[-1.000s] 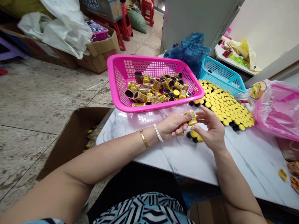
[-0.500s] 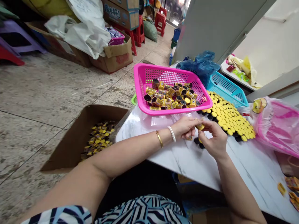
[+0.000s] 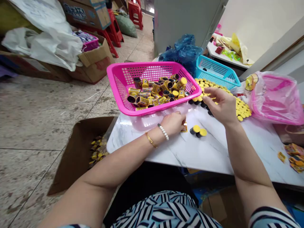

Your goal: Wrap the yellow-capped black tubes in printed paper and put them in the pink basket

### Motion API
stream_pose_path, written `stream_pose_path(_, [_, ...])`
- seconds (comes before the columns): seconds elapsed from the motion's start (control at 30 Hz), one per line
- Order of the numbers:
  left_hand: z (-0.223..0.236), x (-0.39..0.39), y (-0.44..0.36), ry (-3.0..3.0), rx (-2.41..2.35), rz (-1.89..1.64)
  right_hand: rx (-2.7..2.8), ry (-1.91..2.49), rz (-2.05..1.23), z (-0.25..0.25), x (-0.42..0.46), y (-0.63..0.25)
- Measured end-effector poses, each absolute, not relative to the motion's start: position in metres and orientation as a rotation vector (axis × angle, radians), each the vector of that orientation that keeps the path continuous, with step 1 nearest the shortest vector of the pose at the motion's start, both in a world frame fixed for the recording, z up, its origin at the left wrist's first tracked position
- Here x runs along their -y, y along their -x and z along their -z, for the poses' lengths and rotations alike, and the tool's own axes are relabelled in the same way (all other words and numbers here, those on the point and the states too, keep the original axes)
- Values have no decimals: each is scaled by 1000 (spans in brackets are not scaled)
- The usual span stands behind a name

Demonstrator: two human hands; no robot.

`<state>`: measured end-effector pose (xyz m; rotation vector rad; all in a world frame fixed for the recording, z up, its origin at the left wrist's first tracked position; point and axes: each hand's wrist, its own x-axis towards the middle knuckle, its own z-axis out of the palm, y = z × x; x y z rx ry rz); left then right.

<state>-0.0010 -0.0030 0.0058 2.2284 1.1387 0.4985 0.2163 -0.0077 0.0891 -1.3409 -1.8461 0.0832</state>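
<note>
My left hand [image 3: 173,123] rests on the white marble table [image 3: 204,152], fingers curled down over a small yellow wrapped piece [image 3: 184,127]. My right hand [image 3: 220,103] reaches out, fingers spread, above the edge of the packed rows of yellow-capped black cylinders [image 3: 242,109]. Two loose cylinders [image 3: 198,131] stand between my hands, yellow tops up. A pink plastic basket [image 3: 152,106] holds a heap of yellow-labelled cylinders [image 3: 154,91], just beyond my left hand. Whether my left fingers grip the yellow piece is hidden.
A cardboard box [image 3: 80,155] with yellow pieces sits on the floor left of the table. Behind the rows stand a teal basket [image 3: 217,71] and a blue plastic bag [image 3: 182,52]. A pink-bagged basket [image 3: 275,101] and loose yellow wrappers [image 3: 294,157] lie right.
My hands have parted from the yellow cylinder they held together. The left has dropped to the table, the right has moved forward over the rows, and two loose cylinders now show.
</note>
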Motion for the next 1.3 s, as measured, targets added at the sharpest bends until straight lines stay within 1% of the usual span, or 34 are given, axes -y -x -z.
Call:
stream_pose_path(0.07, [0, 5, 2, -2350, -1141, -413, 1783, 1430, -203, -61, 22, -231])
stream_pose_path(0.13, [4, 5, 2, -2377, -1115, -419, 1649, 1489, -318, -36, 31, -243])
stream_pose_path(0.23, [5, 1, 3, -2341, -1048, -630, 1486, 1478, -387, -17, 36, -248])
stream_pose_path(0.33, [3, -1, 3, -2267, -962, -1088, 1468, 1469, -473, -21, 39, -241])
stream_pose_path(0.43, [1, 5, 0, -2256, -832, -1473, 1543, 1438, -744, -32, 46, -228])
stream_pose_path(0.53, [-2, 14, -4, -2298, -713, -1647, 1529, 1388, -1018, -39, 55, -213])
stream_pose_path(0.6, [-6, 20, -5, -2285, -684, -1693, 1435, 1366, -1096, -41, 58, -206])
stream_pose_path(0.67, [-9, 25, -5, -2193, -714, -1714, 1339, 1333, -1075, -41, 58, -203])
stream_pose_path(0.73, [-13, 29, -3, -2029, -808, -1669, 1289, 1305, -981, -40, 57, -202])
stream_pose_path(0.9, [-21, 36, -4, -1585, -971, -1322, 1262, 1308, -689, -39, 57, -200])
stream_pose_path(1.0, [-26, 38, -7, -1396, -946, -1238, 1311, 1290, -581, -37, 63, -197])
stream_pose_path(1.2, [-34, 37, -6, -1268, -899, -1238, 1456, 1261, -478, -30, 67, -197])
stream_pose_path(1.3, [-33, 33, -4, -1193, -869, -1149, 1492, 1266, -408, -29, 66, -197])
